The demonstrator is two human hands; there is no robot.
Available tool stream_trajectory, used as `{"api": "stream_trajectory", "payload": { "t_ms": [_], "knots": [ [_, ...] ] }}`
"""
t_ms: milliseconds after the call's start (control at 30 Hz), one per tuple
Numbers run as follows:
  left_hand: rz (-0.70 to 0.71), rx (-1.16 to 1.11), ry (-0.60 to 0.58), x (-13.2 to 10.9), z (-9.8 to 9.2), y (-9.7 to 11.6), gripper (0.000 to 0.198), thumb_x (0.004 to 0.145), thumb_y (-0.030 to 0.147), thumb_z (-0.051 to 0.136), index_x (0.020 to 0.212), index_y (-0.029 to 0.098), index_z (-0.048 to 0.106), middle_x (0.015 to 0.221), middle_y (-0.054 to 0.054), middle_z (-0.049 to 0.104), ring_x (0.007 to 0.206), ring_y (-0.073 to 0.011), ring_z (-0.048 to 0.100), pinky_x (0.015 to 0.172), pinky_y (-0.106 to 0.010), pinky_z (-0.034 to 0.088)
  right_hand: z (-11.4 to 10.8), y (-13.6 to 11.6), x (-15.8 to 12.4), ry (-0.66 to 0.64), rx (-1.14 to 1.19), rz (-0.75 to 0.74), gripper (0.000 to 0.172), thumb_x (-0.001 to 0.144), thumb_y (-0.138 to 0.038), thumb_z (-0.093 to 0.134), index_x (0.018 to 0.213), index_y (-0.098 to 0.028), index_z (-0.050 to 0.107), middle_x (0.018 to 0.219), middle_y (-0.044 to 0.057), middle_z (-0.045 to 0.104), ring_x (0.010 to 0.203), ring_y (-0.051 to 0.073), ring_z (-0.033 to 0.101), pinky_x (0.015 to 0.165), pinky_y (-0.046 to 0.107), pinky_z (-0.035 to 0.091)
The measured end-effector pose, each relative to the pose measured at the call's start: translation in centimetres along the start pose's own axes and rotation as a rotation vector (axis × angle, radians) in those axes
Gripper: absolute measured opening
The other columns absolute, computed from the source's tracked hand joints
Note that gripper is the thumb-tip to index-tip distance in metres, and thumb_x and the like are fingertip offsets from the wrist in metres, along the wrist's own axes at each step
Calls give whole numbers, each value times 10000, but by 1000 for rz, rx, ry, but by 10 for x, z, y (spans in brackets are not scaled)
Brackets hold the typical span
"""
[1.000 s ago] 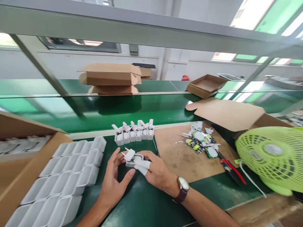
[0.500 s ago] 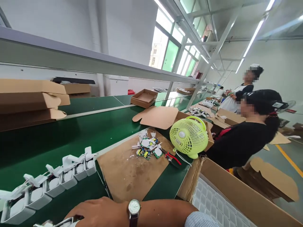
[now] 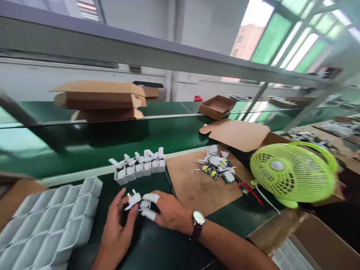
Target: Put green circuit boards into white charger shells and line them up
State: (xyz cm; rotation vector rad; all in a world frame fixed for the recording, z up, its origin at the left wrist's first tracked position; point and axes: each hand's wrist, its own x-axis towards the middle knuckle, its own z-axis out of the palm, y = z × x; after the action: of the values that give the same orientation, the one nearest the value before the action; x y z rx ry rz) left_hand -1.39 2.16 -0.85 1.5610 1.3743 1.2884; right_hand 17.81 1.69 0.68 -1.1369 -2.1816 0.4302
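In the head view my left hand (image 3: 119, 227) pinches a small white plastic piece with two prongs (image 3: 133, 199) between thumb and fingers. My right hand (image 3: 174, 213), two fingertips in white covers and a watch on its wrist, grips a white plastic housing (image 3: 145, 205) right beside that piece. Whether the two parts are joined I cannot tell. Just behind my hands stands a row of similar white housings (image 3: 139, 171) with white pieces on top. Left of my left hand is a block of stacked white plastic housings (image 3: 53, 225).
A brown board (image 3: 191, 183) bears a pile of circuit boards (image 3: 218, 165) and red-handled pliers (image 3: 250, 191). A lime-green fan (image 3: 292, 174) stands at the right, an open carton (image 3: 323, 240) in front of it. Cardboard boxes (image 3: 101, 99) lie beyond the green bench (image 3: 168, 133).
The view has swung left, bringing the stacked housings and my left hand into sight. My right hand, earlier low at the frame's bottom, is now beside the left. Co-workers have left the view.
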Motion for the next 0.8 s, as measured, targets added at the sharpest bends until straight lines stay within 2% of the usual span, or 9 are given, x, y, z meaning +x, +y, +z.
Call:
{"api": "stream_trajectory", "payload": {
  "t_ms": [133, 267, 400, 600, 800],
  "knots": [
    [-67, -47, -66, -2, -2, 9, 593, 982, 497, 564, 1499, 255, 402, 1241, -96, 682, 1142, -237, 686, 1024, -438, 557, -1, 3, 4, 81, 64, -93, 397, 1022, -266, 586, 1408, -228, 500, 1162, 119, 685, 1022, 243, 687, 885, 380, 595],
    [-91, -78, -88, -4, -3, 14, 564, 999, 449, 548, 1507, 264, 384, 1266, -89, 670, 1171, -231, 668, 1036, -431, 530, -12, 0, 10, -12, 24, -156, 264, 1002, -176, 562, 1256, -228, 613, 1117, 112, 682, 928, 230, 688, 798, 356, 601],
    [-87, -107, -101, -6, -5, 16, 555, 995, 427, 545, 1499, 258, 383, 1264, -90, 673, 1184, -232, 660, 1055, -446, 513, -24, -1, 17, -117, -35, -167, 222, 970, -172, 604, 1184, -225, 626, 1050, 73, 678, 788, 187, 671, 714, 314, 585],
    [-86, -97, -98, -7, -7, 17, 535, 999, 401, 536, 1492, 257, 390, 1273, -92, 678, 1188, -228, 663, 1069, -452, 506, -17, 2, 17, -30, 39, -231, 302, 1018, -183, 545, 1309, -255, 581, 1115, 95, 666, 897, 198, 680, 752, 322, 595],
    [-94, -66, -80, -8, -7, 15, 562, 984, 446, 558, 1491, 258, 407, 1292, -102, 676, 1203, -248, 665, 1063, -464, 519, -14, 3, 10, -77, -187, -252, 184, 1025, -248, 548, 1179, -187, 626, 1089, 118, 675, 889, 215, 679, 749, 326, 582]
  ]
}}
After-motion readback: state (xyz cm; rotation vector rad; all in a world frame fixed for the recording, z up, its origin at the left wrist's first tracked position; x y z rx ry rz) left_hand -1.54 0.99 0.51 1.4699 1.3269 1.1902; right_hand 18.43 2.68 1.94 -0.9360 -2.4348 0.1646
